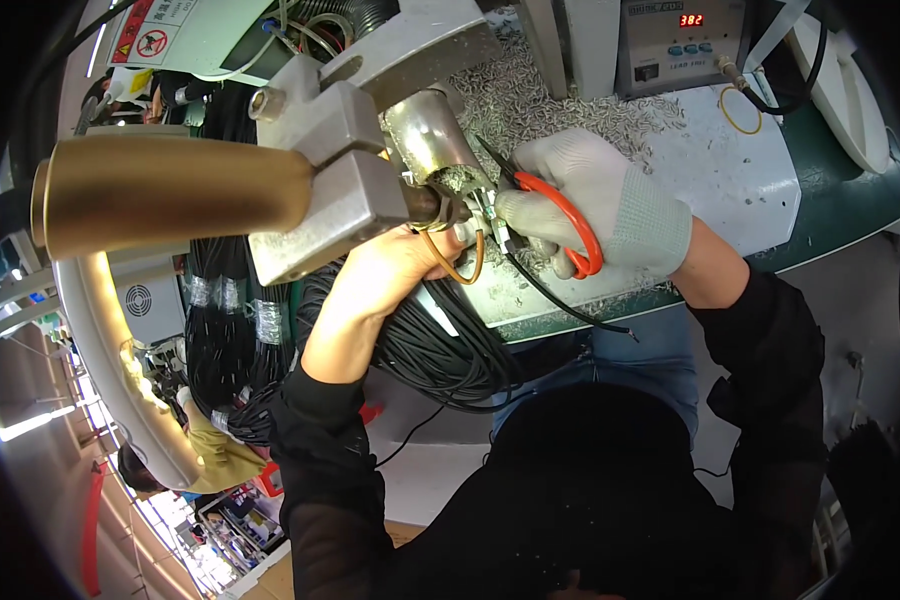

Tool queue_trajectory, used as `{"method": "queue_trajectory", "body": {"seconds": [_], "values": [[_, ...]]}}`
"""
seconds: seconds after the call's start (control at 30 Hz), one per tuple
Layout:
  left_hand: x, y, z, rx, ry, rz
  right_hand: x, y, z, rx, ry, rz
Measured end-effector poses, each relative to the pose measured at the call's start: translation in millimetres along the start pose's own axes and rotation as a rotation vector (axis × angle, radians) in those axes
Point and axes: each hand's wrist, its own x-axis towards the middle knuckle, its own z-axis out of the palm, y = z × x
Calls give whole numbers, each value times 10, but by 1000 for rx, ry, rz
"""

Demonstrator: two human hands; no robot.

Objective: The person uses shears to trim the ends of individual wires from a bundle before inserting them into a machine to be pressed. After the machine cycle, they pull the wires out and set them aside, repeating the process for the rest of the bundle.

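My bare left hand (385, 272) is closed, its fingertips pinched close to a small white and metallic cable end (499, 228); the machine head partly hides what they hold. My right hand (600, 200), in a pale knitted glove, grips a hand tool with a looped red handle (580, 225); its jaws are hard to make out. The gloved fingers meet the left fingertips at the cable end. A short black cable (565, 307) runs from there toward the table's front edge. Just above both hands sits a metal cylinder (430, 130) with silvery residue at its mouth.
A bronze-coloured cylindrical handle (170, 195) on a metal clamp block (325, 215) overhangs the left side. Silvery scraps (530, 85) cover the worktop behind. A control box (682, 48) stands back right. Coiled black cables (450, 350) hang at the front edge. Another person (220, 455) is far left.
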Motion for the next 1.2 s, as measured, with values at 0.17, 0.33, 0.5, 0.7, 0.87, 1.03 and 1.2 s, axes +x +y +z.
{"method": "queue_trajectory", "body": {"seconds": [0.17,0.33,0.5,0.7,0.87,1.03,1.2], "values": [[33,-50,-8,31,90,23,19,25,-25,41,-55,20],[-24,50,166,-11,170,124,17,-110,-44,207,-52,254],[10,-20,94,-19,157,212,62,201,-60,-511,51,-711],[49,-106,27,-4,148,231,35,115,-17,46,-28,-94],[32,-69,62,-58,95,255,-1,-43,-22,274,-41,234],[7,69,214,-180,52,232,-6,-7,-32,-86,-27,-246],[30,14,188,-308,-66,271,-3,-181,-13,201,-16,265]]}}
